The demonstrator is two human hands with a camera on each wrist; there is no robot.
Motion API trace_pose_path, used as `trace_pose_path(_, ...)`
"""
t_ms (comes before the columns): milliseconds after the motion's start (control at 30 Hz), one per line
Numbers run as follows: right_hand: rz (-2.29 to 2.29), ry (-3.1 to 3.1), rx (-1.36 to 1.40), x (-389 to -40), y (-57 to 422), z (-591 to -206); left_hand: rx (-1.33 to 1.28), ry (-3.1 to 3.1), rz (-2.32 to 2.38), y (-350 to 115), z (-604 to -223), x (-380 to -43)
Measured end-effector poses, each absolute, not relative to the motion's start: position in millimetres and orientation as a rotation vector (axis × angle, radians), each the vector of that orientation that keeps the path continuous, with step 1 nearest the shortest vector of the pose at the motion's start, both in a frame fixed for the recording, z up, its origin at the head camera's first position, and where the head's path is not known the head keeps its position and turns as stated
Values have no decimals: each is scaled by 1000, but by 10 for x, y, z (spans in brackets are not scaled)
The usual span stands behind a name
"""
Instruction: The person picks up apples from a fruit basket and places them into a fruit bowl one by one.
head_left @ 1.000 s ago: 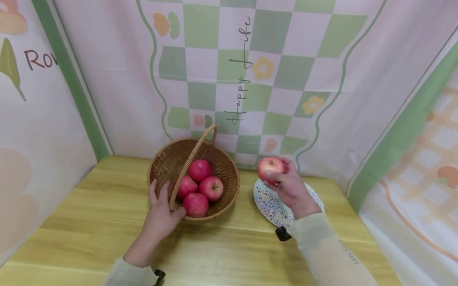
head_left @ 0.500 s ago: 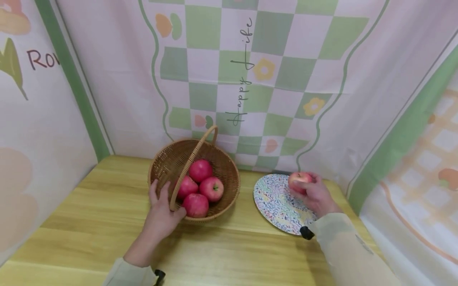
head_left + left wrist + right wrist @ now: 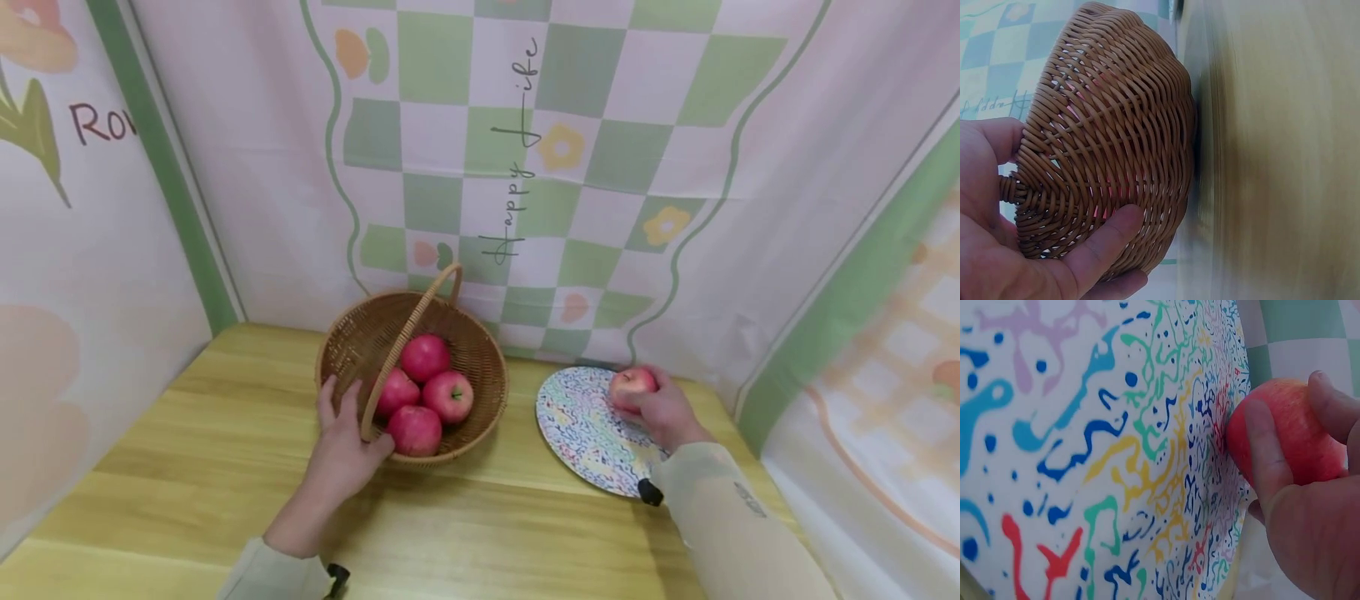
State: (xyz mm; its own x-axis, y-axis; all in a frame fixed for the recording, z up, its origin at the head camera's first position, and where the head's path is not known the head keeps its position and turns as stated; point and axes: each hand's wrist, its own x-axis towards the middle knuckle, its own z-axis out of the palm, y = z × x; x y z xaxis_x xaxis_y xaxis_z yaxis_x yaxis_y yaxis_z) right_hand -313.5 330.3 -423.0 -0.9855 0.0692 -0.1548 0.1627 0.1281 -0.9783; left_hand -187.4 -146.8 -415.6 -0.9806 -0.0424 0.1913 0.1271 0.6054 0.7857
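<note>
The right hand point(image 3: 660, 408) is setting a red apple point(image 3: 632, 386) down on the far side of the colorful plate point(image 3: 581, 433), right of the middle of the head view. Its fingers point(image 3: 1266, 456) curl around the apple, which looks to touch the plate (hard to be sure). Next, the fingers should let go gently so the apple does not roll. The left hand point(image 3: 341, 446) holds the basket point(image 3: 352, 350) rim, thumb and fingers spread around the weave; four apples point(image 3: 423, 387) sit inside.

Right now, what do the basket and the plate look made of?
The basket looks like woven wicker or rattan: tan, matte strands interlaced, with gaps showing red behind. The plate has a smooth white surface with multicoloured squiggles, possibly glazed ceramic or melamine; the pictures leave it open.
</note>
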Motion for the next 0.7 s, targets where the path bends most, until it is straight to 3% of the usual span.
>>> trace_pose_path(400,-1799,2472,361,-3106,3349,-4182,-61,-2657,-1311,-1469,-4154,-1875)
trace_pose_path(700,-1726,2517,611,-3040,3374,-4008,-69,-2655,-1309,-1473,-4159,-1872)
